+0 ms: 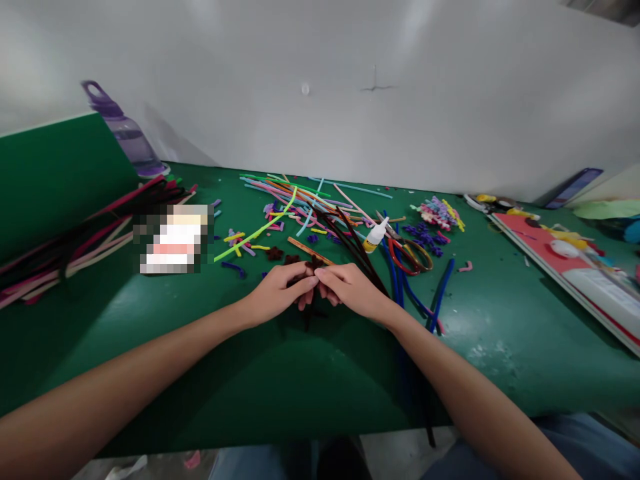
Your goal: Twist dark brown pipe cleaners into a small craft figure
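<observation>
My left hand [280, 288] and my right hand [353, 288] meet above the near middle of the table, fingertips pinched together. Between them is a dark brown pipe-cleaner piece [315, 262], bent into a small looped shape and partly hidden by the fingers. Just beyond my left hand lie small brown pipe-cleaner flowers [275, 253] and a flat wooden strip [305, 248]. Long dark brown pipe cleaners [357, 247] stretch away past my right hand. A white glue bottle [377, 235] and red-handled scissors [407, 255] lie to the right of them.
Loose coloured pipe cleaners [300, 193] spread over the green table [225, 373]. A bundle of pipe cleaners [115, 230] and a purple water bottle [130, 137] are at left. Blue stems [443, 293], a pastel cluster [437, 215] and a red-and-white board [565, 263] occupy the right.
</observation>
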`<action>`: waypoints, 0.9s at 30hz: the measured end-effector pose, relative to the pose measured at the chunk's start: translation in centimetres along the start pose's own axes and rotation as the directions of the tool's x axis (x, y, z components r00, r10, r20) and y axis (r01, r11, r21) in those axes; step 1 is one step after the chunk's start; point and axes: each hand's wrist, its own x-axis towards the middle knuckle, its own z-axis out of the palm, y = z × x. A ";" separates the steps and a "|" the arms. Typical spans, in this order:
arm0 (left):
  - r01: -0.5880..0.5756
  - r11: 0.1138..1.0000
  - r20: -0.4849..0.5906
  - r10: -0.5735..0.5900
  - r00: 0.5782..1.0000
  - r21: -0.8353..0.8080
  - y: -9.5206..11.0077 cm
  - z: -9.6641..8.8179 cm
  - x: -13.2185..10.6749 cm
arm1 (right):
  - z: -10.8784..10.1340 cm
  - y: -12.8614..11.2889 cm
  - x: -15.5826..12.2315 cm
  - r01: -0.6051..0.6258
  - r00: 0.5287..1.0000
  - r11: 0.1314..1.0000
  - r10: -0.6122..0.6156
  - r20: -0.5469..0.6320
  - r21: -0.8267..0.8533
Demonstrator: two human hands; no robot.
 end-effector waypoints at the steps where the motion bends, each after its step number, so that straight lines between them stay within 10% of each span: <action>1: 0.000 1.000 0.001 0.000 1.000 0.004 0.0 0.0 0.0 | 0.0 0.0 0.0 -0.002 1.000 1.000 0.002 0.001 -0.005; 27: 0.035 0.982 -0.020 -0.032 0.999 0.187 0.2 0.3 0.1 | 0.0 0.3 0.2 0.048 0.998 0.943 -0.058 -0.021 -0.328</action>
